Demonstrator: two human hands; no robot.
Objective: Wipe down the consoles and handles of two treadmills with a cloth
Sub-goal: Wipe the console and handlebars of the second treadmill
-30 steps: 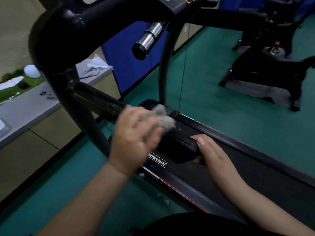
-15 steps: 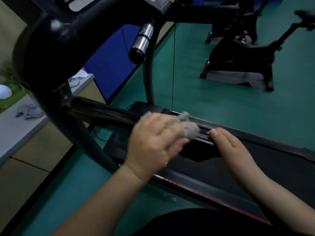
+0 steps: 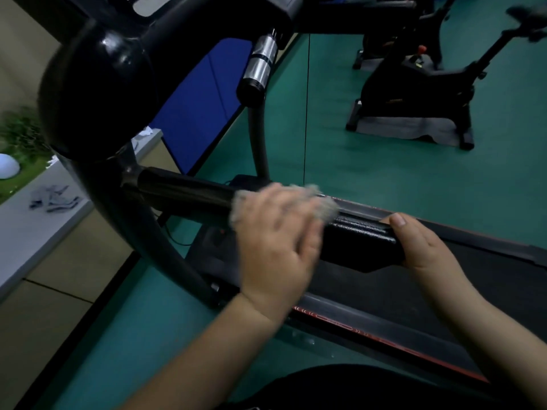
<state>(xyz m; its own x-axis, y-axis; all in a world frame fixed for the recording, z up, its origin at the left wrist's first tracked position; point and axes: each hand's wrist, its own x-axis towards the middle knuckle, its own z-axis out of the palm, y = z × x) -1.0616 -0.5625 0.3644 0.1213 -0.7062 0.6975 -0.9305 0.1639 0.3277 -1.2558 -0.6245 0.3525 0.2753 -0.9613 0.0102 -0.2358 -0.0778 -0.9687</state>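
The left hand [image 3: 278, 247], blurred, held a grey cloth [image 3: 325, 206] wrapped over the middle of the treadmill handle [image 3: 361, 238]. The right hand [image 3: 423, 247] gripped the handle's free end, just beside the cloth.

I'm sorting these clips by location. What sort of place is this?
Probably a gym or fitness room: there is a treadmill whose handle is being wiped with a cloth, an exercise bike behind it, and a green floor like gym matting.
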